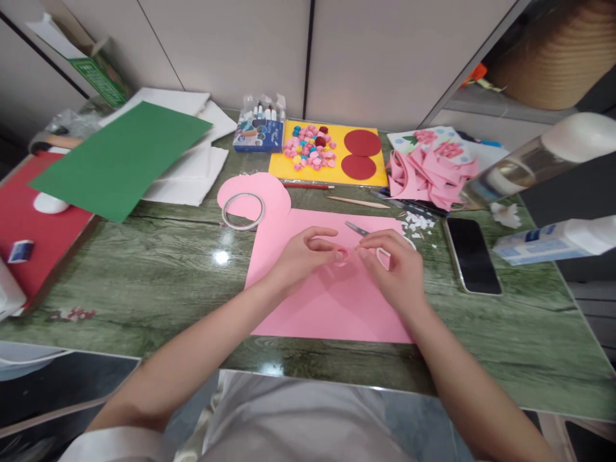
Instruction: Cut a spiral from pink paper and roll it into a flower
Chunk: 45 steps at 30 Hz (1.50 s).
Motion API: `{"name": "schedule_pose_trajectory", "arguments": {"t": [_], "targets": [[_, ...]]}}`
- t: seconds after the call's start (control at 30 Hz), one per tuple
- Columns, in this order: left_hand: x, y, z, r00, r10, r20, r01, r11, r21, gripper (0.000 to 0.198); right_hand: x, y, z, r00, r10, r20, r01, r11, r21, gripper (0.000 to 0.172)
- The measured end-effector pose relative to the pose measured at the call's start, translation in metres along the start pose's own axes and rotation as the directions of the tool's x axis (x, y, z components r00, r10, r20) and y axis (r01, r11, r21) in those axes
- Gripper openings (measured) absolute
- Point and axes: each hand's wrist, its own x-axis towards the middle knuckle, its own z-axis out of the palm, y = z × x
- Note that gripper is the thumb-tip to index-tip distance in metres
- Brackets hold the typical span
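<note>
My left hand (304, 258) pinches a small curled pink paper strip (341, 257) between thumb and fingers. At its other side my right hand (398, 268) has thumb and fingertips pressed together on what looks like the loose end of that strip. Both hands hover above a pink paper sheet (308, 314) lying flat on the table. Scissors (355, 228) lie on the sheet beside my right hand, which partly hides their pale handles. Pink rounded paper pieces (276, 196) and a roll of tape (243, 212) sit beyond my left hand.
A yellow sheet (337, 176) at the back carries several small paper rolls (310, 147) and two red circles (360, 142). Pink scraps (428, 176), a phone (473, 255) and bottles (553, 240) stand or lie right. Green paper (125, 154) and red paper (48, 224) lie left.
</note>
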Motion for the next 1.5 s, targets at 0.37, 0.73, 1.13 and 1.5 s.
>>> {"name": "schedule_pose_trajectory", "arguments": {"t": [0.37, 0.73, 1.13, 1.5], "targets": [[-0.002, -0.005, 0.004, 0.996, 0.091, 0.012, -0.092, 0.991, 0.094, 0.045, -0.003, -0.006, 0.001, 0.998, -0.030, 0.051, 0.035, 0.994, -0.101, 0.004], [-0.004, -0.003, 0.007, 0.987, 0.160, 0.000, -0.159, 0.984, 0.084, 0.047, 0.001, -0.005, 0.000, 0.981, 0.077, 0.177, -0.099, 0.988, 0.119, 0.004], [-0.008, -0.001, 0.015, 0.946, 0.320, -0.051, -0.291, 0.907, 0.306, 0.043, 0.000, 0.000, 0.003, 0.974, 0.152, 0.166, -0.186, 0.959, 0.214, 0.003], [-0.009, -0.005, 0.014, 0.915, 0.404, -0.003, -0.370, 0.841, 0.394, 0.041, -0.004, -0.008, 0.000, 0.999, 0.035, 0.031, -0.035, 0.999, 0.014, 0.011]]}}
